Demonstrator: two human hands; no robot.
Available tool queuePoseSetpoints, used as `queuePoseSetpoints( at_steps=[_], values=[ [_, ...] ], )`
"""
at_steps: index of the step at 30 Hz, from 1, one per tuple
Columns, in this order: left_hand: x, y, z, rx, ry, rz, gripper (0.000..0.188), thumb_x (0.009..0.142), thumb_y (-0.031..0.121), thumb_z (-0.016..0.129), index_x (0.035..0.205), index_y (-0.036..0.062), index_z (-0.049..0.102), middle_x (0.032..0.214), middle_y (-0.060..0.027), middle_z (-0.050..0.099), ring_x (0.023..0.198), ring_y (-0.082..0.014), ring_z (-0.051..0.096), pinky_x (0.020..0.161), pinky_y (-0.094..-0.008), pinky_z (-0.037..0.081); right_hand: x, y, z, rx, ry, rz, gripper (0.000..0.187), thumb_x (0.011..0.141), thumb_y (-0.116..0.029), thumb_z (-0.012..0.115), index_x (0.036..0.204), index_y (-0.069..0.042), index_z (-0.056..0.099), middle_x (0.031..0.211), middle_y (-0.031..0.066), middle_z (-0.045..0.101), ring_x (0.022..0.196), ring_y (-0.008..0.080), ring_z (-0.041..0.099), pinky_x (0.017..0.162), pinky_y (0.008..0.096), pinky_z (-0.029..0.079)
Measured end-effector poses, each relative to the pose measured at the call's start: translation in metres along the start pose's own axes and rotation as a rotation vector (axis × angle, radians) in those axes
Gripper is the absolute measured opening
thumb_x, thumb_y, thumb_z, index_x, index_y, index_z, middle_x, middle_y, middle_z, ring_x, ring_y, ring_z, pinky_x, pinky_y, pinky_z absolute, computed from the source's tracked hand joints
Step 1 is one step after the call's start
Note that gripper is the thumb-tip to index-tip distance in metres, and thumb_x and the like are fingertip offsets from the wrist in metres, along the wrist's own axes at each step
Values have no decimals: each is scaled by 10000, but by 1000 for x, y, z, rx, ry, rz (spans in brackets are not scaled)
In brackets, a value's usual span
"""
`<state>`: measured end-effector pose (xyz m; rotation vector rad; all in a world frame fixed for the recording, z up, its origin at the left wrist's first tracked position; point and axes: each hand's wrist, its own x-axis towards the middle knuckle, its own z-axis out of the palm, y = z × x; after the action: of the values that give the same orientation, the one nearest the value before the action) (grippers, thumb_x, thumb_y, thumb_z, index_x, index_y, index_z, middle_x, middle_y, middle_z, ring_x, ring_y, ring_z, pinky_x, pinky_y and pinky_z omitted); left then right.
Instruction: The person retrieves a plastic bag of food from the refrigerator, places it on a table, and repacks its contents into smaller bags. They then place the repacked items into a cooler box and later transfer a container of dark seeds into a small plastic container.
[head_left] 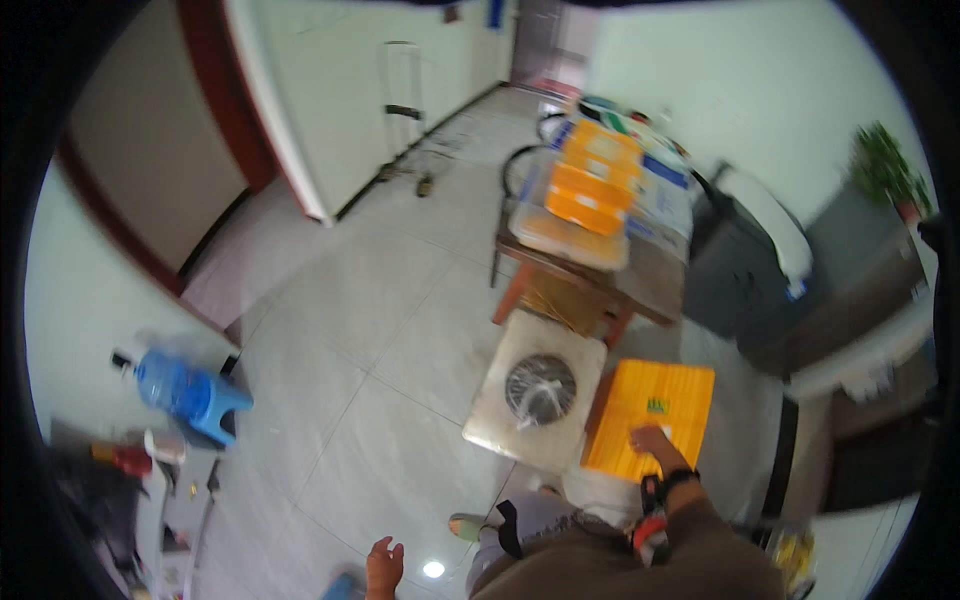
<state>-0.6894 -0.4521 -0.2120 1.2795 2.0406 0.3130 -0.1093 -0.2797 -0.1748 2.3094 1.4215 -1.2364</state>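
My left hand (384, 566) is low in the view, held out over the tiled floor with its fingers apart and nothing in it. A yellow-orange box (685, 400) with a small green mark lies to the right. Over its near part is my right hand (650, 440), fingers curled in; whether they touch the box, or what they may hold, cannot be made out. A dark band and a red-and-black thing (652, 535) show by the right wrist. Left of the box, a round dark coil-like thing in clear plastic (540, 390) rests on a pale square surface (492, 405).
Beyond stands a wooden table (655, 285) piled with a clear tub and an orange box (597, 178). A grey sofa-like piece (735, 265) is at right. A blue water bottle on a stool (175, 388) stands left. A folding trolley (404, 115) leans by the far wall.
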Motion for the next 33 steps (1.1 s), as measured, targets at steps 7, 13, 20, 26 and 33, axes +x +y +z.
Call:
queuePoseSetpoints(
  at_steps=[7,13,20,26,33],
  values=[
    [119,28,-76,206,-184,285,372,806,216,642,1091,-13,575,952,-185,625,761,-285,622,705,-366,494,23,-199,2,241,477,-727,283,898,-291,497,976,-40,601,881,145,637,805,266,602,727,358,472],
    [255,82,-168,241,-117,556,309,825,97,608,1099,-31,542,1073,-198,586,883,-316,602,715,-345,495,33,-383,-19,619,367,-1012,197,844,-210,493,822,-38,587,758,160,609,735,340,573,650,407,441],
    [396,37,-270,596,-376,286,296,809,213,629,979,-28,602,893,-208,633,829,-333,614,733,-400,480,81,-524,-84,912,497,-1171,138,732,-163,589,799,-46,616,763,123,626,723,284,597,644,378,462],
    [575,-2,-247,798,-699,301,408,839,346,560,1106,39,528,1081,-167,547,993,-325,544,835,-396,446,82,-540,-152,860,641,-1093,190,729,-82,575,910,-37,610,702,90,543,667,228,539,615,348,436],
    [810,81,-206,889,-826,664,566,885,517,466,1310,147,422,1376,-111,416,1206,-302,441,969,-393,397,91,-566,-172,1030,920,-783,318,657,13,564,968,-45,601,790,105,594,733,263,558,633,358,442]
  ],
)
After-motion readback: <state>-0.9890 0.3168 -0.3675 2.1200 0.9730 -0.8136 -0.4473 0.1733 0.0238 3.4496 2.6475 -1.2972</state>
